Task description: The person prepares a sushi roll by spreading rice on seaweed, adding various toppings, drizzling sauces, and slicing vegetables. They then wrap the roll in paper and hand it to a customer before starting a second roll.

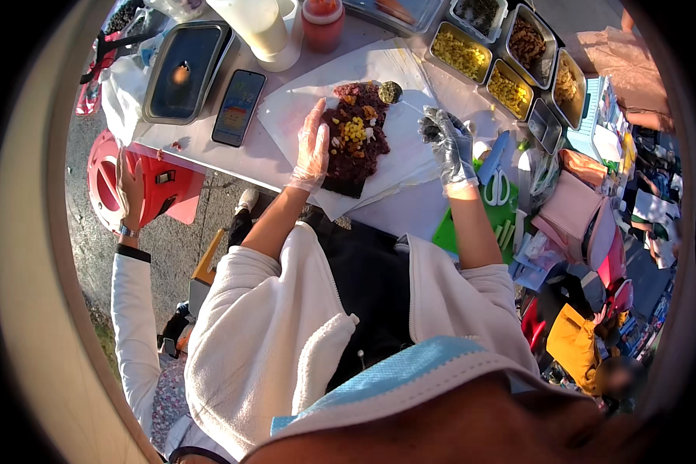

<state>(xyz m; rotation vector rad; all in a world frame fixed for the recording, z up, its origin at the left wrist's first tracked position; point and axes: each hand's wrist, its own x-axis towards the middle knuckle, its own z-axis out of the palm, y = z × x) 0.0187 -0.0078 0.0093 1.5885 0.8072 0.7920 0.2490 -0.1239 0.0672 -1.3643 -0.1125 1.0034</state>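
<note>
A sheet of dark seaweed (343, 188) spread with purple rice (371, 156) lies on white paper (284, 104). Yellow corn kernels (355, 130), orange-brown crumbs and small white pieces sit in the middle of the rice. At its upper right corner rests a round, dark green speckled ball (390, 93). My left hand (312, 148), in a clear plastic glove, is held flat with fingers extended along the rice's left edge. To the right, over the paper's edge, is my right hand (448, 142) in a clear glove over dark fingers. Its fingers are curled; whether they hold anything is hidden.
A phone (239, 108) and a rectangular container (187, 72) lie left. Metal trays of corn (461, 55) and other fillings stand upper right. A knife (493, 159) and scissors (497, 188) rest by a green board (446, 229). Another person's hand (130, 194) reaches in at left.
</note>
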